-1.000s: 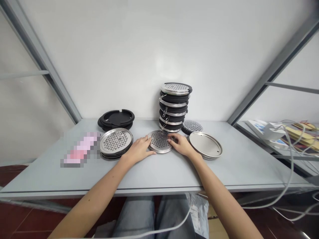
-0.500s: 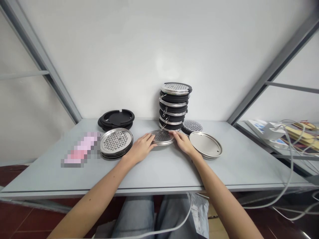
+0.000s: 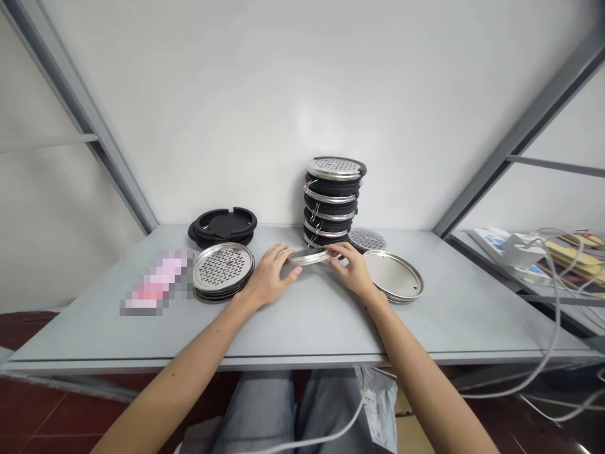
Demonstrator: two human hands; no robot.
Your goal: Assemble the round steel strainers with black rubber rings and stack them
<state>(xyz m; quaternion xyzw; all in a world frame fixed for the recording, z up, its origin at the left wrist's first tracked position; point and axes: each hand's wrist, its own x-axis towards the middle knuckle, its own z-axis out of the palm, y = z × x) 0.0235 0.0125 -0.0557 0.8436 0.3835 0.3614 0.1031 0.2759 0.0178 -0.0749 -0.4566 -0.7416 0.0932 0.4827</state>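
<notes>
Between my two hands a round metal disc with a raised rim [image 3: 308, 257] is held, tilted up off the table so that its edge faces me. My left hand [image 3: 271, 274] grips its left edge, and my right hand [image 3: 348, 268] grips its right edge. Just behind it rises a tall stack of black rings and silver discs with wire clasps [image 3: 332, 205]. Left of my left hand lies a pile of perforated metal discs [image 3: 223, 268]. Beside my right hand sits a pile of plain metal plates [image 3: 396, 275]. The fingertips behind the disc are partly hidden.
Black plastic rings [image 3: 222, 226] are piled at the back left of the grey table [image 3: 302, 334]. A blurred pink item [image 3: 158, 280] lies at the left. Perforated grey discs [image 3: 367, 239] rest behind the plates. White cables [image 3: 553, 315] hang at the right, near a shelf with boxes.
The disc lay with its perforated top showing; now it is tilted with its rim toward me. Both hands have shifted their grip at its sides. The piles have not changed.
</notes>
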